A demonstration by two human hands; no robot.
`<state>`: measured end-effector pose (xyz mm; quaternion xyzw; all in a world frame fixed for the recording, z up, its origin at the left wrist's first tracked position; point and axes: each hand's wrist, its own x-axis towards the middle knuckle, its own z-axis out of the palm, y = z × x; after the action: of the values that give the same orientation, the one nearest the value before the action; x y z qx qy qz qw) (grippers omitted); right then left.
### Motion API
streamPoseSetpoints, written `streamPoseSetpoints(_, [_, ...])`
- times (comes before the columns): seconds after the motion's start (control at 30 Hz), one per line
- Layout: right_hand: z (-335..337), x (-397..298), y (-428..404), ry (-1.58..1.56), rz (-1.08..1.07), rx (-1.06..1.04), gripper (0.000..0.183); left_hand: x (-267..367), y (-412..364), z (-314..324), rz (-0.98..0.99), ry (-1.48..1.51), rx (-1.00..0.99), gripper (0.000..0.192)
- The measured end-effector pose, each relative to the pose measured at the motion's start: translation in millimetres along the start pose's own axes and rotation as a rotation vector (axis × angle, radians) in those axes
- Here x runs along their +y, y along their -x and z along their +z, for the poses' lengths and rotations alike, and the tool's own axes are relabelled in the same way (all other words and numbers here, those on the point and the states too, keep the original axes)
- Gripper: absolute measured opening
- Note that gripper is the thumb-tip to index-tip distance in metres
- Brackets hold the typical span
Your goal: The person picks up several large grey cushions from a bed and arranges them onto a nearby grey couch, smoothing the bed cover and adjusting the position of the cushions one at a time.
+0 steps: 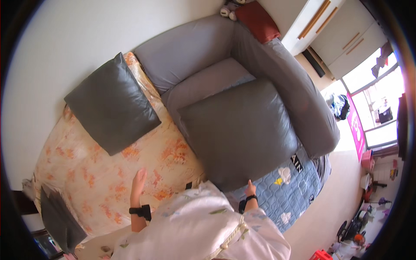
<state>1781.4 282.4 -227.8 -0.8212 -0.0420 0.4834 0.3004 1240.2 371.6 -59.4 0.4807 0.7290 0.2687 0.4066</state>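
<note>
A large dark grey cushion (239, 133) lies flat on the sofa seat. My right hand (250, 188) is at its near edge, thumb showing; whether it grips the cushion I cannot tell. Over the orange-flowered cover (107, 188) my left hand (139, 178) is raised, holding nothing, though its fingers are not clearly separated. A second dark grey cushion (113, 104) leans at the wall side of that cover. Under the large cushion's near edge shows a blue quilted pad (286, 195) with white patches. Both wrists wear black bands.
The grey sofa's armrest (299, 94) and backrest (185, 52) border the seat. A red-brown cushion (258, 21) sits at the corner by a plush toy (229, 11). Another dark cushion (60, 217) is at lower left. Pans and basins stand along the right.
</note>
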Motion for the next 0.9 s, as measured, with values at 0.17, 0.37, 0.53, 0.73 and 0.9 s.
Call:
streamPoseSetpoints(0.17, [-14, -20, 2, -0.121, 0.163, -0.170, 0.067, 9, 28, 7, -0.106, -0.049, -0.019, 0.034])
streamPoseSetpoints(0.37, [-17, -35, -4, -0.577, 0.141, -0.307, 0.064, 18, 72, 20, -0.180, -0.092, 0.015, 0.029])
streamPoseSetpoints(0.53, [-14, -42, -18, -0.670, 0.122, -0.239, 0.044, 50, 80, 35, -0.253, -0.259, -0.108, 0.030])
streamPoseSetpoints(0.73, [-6, -92, 34, -0.587, -0.115, -0.082, 0.049, 55, 55, 76, -0.072, -0.262, -0.207, 0.033])
streamPoseSetpoints(0.9, [-3, -143, 67, -0.202, -0.383, 0.224, 0.038, 92, 38, 132, 0.304, -0.320, -0.381, 0.041])
